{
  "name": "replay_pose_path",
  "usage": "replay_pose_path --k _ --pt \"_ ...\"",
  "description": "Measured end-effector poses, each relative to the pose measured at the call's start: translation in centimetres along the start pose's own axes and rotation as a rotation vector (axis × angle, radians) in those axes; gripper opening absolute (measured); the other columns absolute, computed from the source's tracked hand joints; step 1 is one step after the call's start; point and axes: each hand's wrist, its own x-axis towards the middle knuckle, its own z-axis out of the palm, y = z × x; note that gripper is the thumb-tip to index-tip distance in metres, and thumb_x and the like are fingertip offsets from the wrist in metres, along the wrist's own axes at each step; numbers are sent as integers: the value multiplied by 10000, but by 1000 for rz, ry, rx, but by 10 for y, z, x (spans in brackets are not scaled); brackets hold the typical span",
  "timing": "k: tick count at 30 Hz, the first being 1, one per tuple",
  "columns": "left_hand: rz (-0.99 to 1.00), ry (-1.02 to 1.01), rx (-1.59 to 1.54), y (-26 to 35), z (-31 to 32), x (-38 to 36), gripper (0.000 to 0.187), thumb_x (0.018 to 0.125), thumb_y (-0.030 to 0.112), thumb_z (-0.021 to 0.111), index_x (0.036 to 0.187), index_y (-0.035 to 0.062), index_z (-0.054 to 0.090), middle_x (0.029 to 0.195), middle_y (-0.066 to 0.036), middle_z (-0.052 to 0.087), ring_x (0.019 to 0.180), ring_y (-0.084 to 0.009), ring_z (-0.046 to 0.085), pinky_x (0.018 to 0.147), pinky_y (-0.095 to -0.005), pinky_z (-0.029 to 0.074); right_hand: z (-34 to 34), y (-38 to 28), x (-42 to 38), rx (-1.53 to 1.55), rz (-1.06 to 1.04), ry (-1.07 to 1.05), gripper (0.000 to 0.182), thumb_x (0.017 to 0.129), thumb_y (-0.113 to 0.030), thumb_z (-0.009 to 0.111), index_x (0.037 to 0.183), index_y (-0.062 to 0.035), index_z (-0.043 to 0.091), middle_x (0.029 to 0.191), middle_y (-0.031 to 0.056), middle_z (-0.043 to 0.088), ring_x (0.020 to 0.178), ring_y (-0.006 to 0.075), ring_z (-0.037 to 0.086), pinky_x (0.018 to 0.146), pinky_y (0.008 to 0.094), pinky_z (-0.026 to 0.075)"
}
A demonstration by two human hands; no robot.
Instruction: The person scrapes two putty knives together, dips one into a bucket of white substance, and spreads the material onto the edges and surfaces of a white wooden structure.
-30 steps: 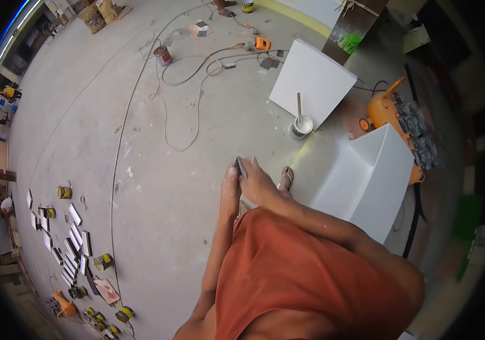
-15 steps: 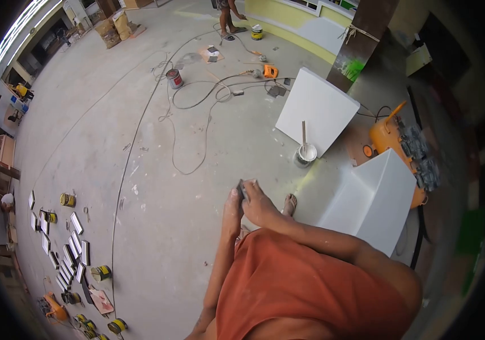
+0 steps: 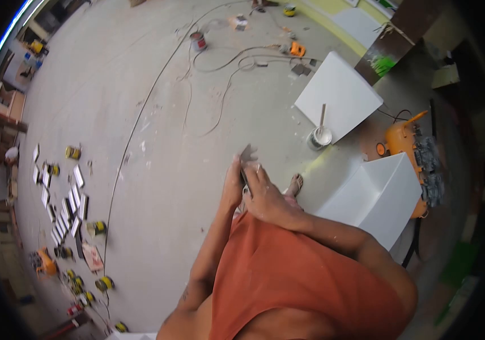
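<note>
My left hand (image 3: 232, 182) and my right hand (image 3: 264, 195) are close together in front of my orange-red top (image 3: 288, 266). Between them is a thin, dark grey piece of sandpaper (image 3: 246, 154), with its upper end poking out past the fingers. The fingers of my right hand press over its near side, while my left hand grips it from the left. Part of the sheet is hidden by the hands, and its tip is slightly blurred. Right of the hands stands an open can of white paint (image 3: 319, 137) with a stirring stick (image 3: 323, 115) in it.
White panels, one flat (image 3: 339, 96) and one box-like (image 3: 375, 195), stand at right beside an orange air compressor (image 3: 404, 139). An orange power tool (image 3: 297, 49), cables and a dark hose (image 3: 140, 122) cross the floor. Several pale-faced strips (image 3: 67, 209) and paint cans (image 3: 96, 228) lie left.
My view has shifted, so the floor items sit differently in it. The sandpaper now extends further above my fingers, and my hands have altered their hold on it.
</note>
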Motion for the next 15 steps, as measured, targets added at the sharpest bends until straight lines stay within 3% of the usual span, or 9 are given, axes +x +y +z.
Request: replay_pose_path --k 5,8,11,13,15 --pt "94 -25 31 -3 -6 5 646 1067 484 301 1439 -21 455 1346 -144 572 1217 -220 551 1055 -345 414 -8 37 33 13 89 99 540 831 -48 548 1353 15 424 1339 248 458 1231 451 469 1007 481 449" --pt "-22 -42 11 -12 -14 -4 671 1056 521 305 1440 -7 460 1356 -141 567 1197 -225 564 1055 -357 417 -13 57 33 283 244 21 417 829 -16 505 1241 7 565 1216 165 539 1098 300 582 905 369 487" --pt "-100 43 -232 -11 -12 -3 689 1052 540 292 1453 2 449 1357 -147 569 1198 -237 570 1054 -360 424 -27 47 25 194 71 23 467 853 -49 524 1319 -13 530 1229 172 546 1103 333 595 900 388 507" --pt "-102 13 -392 -8 -8 0 749 1036 589 247 1440 -8 452 1363 -164 580 1219 -265 580 1090 -397 419 -35 24 18 39 88 -30 504 858 -67 545 1355 -5 490 1255 192 531 1137 362 576 915 408 510" --pt "-61 -37 -324 -9 -5 0 761 1033 595 231 1450 -7 440 1381 -168 566 1219 -267 578 1080 -398 430 -28 10 7 -119 105 -69 547 864 -85 566 1391 4 451 1282 211 515 1170 392 558 931 428 513"
